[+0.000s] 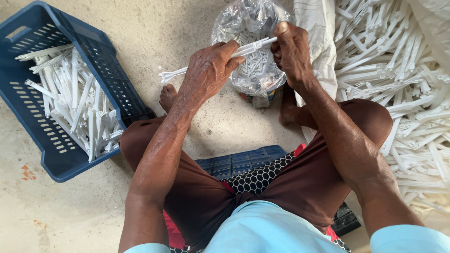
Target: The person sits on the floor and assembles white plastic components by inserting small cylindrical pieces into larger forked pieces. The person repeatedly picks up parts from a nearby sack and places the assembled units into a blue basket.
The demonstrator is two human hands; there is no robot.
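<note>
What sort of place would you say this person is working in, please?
Probably an informal workshop or home piecework spot: the person sits low on a bare concrete floor, with a blue crate of white plastic strips and a big loose heap of the same strips.

Clear plastic bag [251, 47] is sitting on the concrete floor [154, 28] ahead of the feet, crumpled, glossy, holding small white plastic pieces. A small coloured container [262, 97] is showing under its lower edge; shape unclear. White woven sack [318, 42] is lying just right of it, open, spilling white plastic strips [403, 89]. No signs or screens.
</note>
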